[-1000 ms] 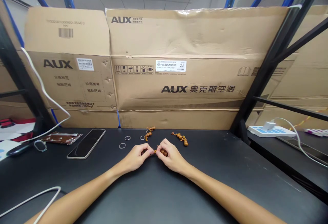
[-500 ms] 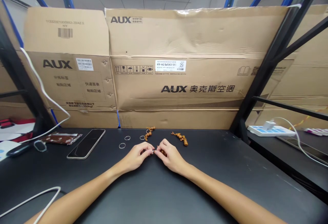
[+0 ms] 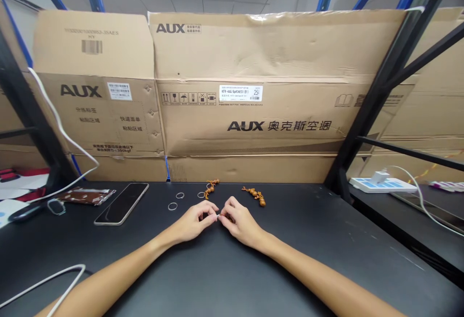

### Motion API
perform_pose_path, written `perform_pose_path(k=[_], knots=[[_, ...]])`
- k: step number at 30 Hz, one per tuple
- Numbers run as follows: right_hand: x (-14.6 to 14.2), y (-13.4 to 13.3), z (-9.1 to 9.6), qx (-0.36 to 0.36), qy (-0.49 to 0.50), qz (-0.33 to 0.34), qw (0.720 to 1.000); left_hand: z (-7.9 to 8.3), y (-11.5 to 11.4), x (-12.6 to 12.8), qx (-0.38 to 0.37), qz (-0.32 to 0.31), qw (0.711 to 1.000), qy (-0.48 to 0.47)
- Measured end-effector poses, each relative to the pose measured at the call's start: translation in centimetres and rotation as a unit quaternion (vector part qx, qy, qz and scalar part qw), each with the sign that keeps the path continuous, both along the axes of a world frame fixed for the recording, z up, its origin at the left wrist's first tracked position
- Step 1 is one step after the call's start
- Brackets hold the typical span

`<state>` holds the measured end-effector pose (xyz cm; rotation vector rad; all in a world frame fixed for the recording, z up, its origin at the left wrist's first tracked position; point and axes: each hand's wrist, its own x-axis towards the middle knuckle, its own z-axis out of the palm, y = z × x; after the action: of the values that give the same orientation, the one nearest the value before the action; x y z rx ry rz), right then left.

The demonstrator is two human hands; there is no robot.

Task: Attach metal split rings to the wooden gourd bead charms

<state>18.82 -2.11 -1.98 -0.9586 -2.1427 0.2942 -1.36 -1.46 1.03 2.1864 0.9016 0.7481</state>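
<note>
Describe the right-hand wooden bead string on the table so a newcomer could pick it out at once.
On the black table, at its far edge below the AUX carton, lie two wooden bead strings. This one lies farther right, beyond the person's right hand, with no metal rings beside it.

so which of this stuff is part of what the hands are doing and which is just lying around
Part of the work:
left hand and right hand, pinching a small metal ring
loose metal rings
wooden bead strings

Just lying about:
smartphone
brown packet
power strip
AUX cardboard boxes
</note>
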Motion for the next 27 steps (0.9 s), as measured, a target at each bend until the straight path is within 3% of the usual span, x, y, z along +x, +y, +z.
perform_pose_path(k=[7, 14, 22, 27], knots=[[-0.09, -0.33, 0.29, 0.019, -0.008, 0.032, 0.999, -0.19, -0.08, 0.06, 0.018, 0.015, 1.000, 0.014], [-0.19, 0.04, 0.54, 0.037, -0.023, -0.024, 0.999, -0.17, -0.11, 0.06, 0.030, 0.018, 0.999, 0.023], [-0.22, -0.60, 0.83, 0.083, -0.052, 0.024, 0.995, -0.60, -0.09, 0.18, 0.051, 0.050, 0.997, 0.032], [-0.24, -0.27, 0.59, 0.073, -0.047, -0.036, 0.996, -0.48, -0.10, 0.10, 0.051, 0.035, 0.998, 0.031]])
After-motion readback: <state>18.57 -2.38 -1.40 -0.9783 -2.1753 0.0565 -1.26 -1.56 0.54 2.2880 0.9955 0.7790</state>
